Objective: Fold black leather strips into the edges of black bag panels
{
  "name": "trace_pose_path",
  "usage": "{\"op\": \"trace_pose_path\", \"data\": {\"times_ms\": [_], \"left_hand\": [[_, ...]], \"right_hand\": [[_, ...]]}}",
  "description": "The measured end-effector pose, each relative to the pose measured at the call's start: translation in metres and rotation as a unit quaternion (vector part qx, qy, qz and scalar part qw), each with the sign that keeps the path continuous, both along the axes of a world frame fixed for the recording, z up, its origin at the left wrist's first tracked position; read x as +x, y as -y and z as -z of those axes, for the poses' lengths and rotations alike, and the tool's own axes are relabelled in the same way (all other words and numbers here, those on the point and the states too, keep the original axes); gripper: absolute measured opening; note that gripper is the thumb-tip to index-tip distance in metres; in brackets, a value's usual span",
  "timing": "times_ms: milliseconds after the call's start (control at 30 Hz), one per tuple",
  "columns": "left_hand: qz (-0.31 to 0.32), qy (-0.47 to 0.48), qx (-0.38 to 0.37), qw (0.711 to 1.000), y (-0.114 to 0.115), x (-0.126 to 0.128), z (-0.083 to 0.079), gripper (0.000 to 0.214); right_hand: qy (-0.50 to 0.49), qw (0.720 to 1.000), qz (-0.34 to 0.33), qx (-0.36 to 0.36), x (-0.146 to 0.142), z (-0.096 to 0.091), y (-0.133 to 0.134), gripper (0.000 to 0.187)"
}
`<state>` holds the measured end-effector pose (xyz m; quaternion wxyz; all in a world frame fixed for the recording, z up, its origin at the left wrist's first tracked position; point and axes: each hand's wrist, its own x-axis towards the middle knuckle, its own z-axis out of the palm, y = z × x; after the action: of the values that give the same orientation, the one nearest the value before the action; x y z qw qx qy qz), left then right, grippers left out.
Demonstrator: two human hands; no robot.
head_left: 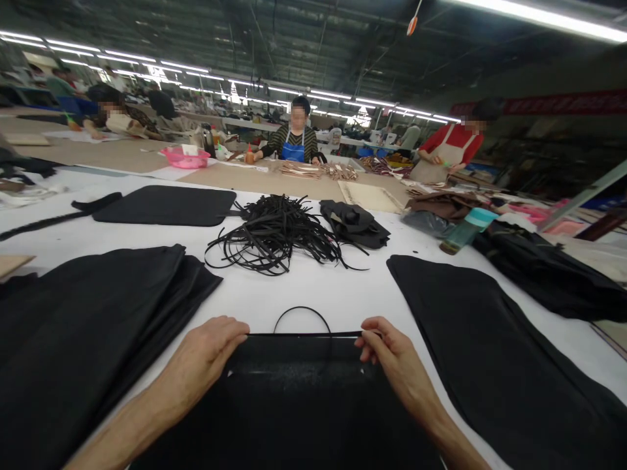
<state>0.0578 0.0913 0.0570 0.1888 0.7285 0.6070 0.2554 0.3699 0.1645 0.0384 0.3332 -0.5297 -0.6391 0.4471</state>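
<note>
Black sheet (294,424) lies at the bottom centre of the frame, its upper edge running level between the two hands. Inspect from left to right.

Lower left: a left-hand stack of black pieces (98,326) fans out beside the left forearm. Caution: a sleeve-height sweep of that forearm could drag the top piece out of line.

Left of centre: the left hand (215,343) has its thumb and fingertips closed on the left end of the upper edge. Uneven tension between the hands could skew or wrinkle this edge.

Centre: a thin black strip (301,307) arches in a loop above the edge, on the white table (304,287). A loose loop could twist or catch under the sheet. Beyond it, a tangled pile of strips (289,228) could snag it if the loop is pushed farther up the frame.

Right of centre: the right hand (386,343) pinches the right end of the edge between thumb and index finger, the other fingers curled; whether strip is also gripped cannot be told. A slack pinch could let the edge slip.

Right: a right-hand stack of black pieces (470,326) lies near the forearm, with similar risk of being displaced.
</note>
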Motion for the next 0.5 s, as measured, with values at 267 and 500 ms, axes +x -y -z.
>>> {"op": "trace_pose_path", "data": {"times_ms": [267,500], "left_hand": [[-0.105,0.19,-0.291,0.932,0.048,0.009,0.027,0.031],[-0.203,0.269,-0.311,0.889,0.048,0.012,0.054,0.03]], "right_hand": [[0.074,0.977,-0.057,-0.19,0.02,0.025,0.022,0.022],[0.134,0.972,-0.047,-0.187,0.022,0.038,0.033,0.03]]}}
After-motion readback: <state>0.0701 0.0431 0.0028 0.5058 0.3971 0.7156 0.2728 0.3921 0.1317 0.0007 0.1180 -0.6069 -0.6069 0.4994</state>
